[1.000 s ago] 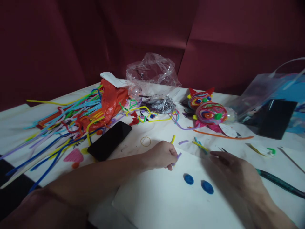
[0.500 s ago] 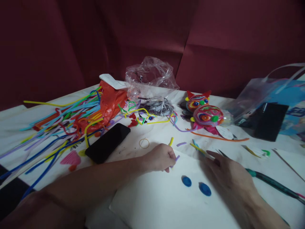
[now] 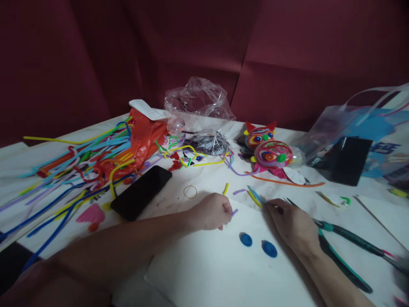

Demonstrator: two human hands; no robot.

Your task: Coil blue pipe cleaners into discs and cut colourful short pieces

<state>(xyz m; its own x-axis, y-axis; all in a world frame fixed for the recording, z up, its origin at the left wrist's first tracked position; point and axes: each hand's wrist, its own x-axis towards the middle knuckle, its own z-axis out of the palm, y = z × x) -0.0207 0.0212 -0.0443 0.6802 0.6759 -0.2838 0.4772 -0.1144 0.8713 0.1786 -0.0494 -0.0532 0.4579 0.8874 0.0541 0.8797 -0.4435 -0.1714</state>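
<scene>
My left hand (image 3: 212, 212) is closed over the white sheet (image 3: 198, 264), pinching a short purple piece (image 3: 234, 212) that sticks out past the fingertips. To the right, the fingers of my right hand (image 3: 292, 221) are bent together by the lower ends of a yellow piece (image 3: 254, 198) and a light blue piece; whether they grip anything is hidden. Two blue discs (image 3: 269, 248) lie on the sheet between my hands. Beyond it are a short yellow piece (image 3: 226, 189) and a loose purple piece (image 3: 239, 192).
Green-handled pliers (image 3: 348, 236) lie beside my right wrist. A black phone (image 3: 142, 192) and many coloured stems (image 3: 86, 153) lie left. Two decorated figures (image 3: 274, 154), a clear plastic bag (image 3: 200, 102) and a dark upright device (image 3: 351, 161) stand further back.
My right hand has moved nearer the table, and the yellow piece that was at its fingers now lies beside the light blue one. The view has shifted slightly, exposing more of the pliers.
</scene>
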